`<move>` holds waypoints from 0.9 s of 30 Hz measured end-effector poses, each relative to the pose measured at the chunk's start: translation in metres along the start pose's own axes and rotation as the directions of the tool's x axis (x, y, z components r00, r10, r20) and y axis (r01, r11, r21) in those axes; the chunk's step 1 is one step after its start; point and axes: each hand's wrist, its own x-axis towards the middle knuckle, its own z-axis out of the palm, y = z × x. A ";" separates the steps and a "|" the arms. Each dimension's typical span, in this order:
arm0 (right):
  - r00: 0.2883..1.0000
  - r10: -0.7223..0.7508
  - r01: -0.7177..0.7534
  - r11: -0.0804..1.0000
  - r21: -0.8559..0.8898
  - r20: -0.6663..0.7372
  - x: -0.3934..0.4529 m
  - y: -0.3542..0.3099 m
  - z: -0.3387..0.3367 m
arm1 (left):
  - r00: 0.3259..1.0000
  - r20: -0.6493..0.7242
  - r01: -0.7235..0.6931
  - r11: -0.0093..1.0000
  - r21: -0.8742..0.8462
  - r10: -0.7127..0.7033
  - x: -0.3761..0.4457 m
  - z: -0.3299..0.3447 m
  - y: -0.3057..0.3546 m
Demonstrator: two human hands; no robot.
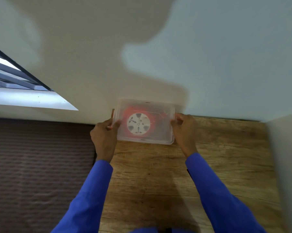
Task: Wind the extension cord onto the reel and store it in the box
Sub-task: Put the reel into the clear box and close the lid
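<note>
A clear plastic box (165,132) with its translucent lid on sits at the far edge of the wooden table (192,174), against the wall. Through the lid I see the orange reel (138,123) with a white round face and the orange cord wound around it. My left hand (105,135) grips the box's left end, fingers curled over the rim. My right hand (184,130) holds the right end the same way. Both arms wear blue sleeves.
A pale wall (158,56) rises right behind the box. A window (15,81) with dark bars is at the left. A brown ribbed mattress or cover (41,165) lies left of the table. Another wall (286,148) stands at the right edge.
</note>
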 end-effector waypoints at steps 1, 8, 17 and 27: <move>0.999 -0.032 0.032 0.999 0.000 0.031 0.000 0.000 0.002 | 1.000 0.003 0.003 1.000 0.014 -0.003 0.002 0.000 -0.001; 0.991 0.077 -0.094 0.983 0.159 0.105 0.010 0.005 0.008 | 0.972 0.108 0.220 0.971 -0.094 -0.210 0.017 -0.009 -0.009; 0.687 0.416 -0.689 0.632 0.354 0.595 0.017 0.009 -0.006 | 0.538 0.709 0.793 0.559 -0.242 -0.457 0.049 -0.018 -0.025; 0.986 0.116 -0.051 0.893 -0.448 0.121 0.002 -0.028 0.009 | 0.984 0.117 -0.168 0.920 0.353 0.134 0.012 0.001 0.007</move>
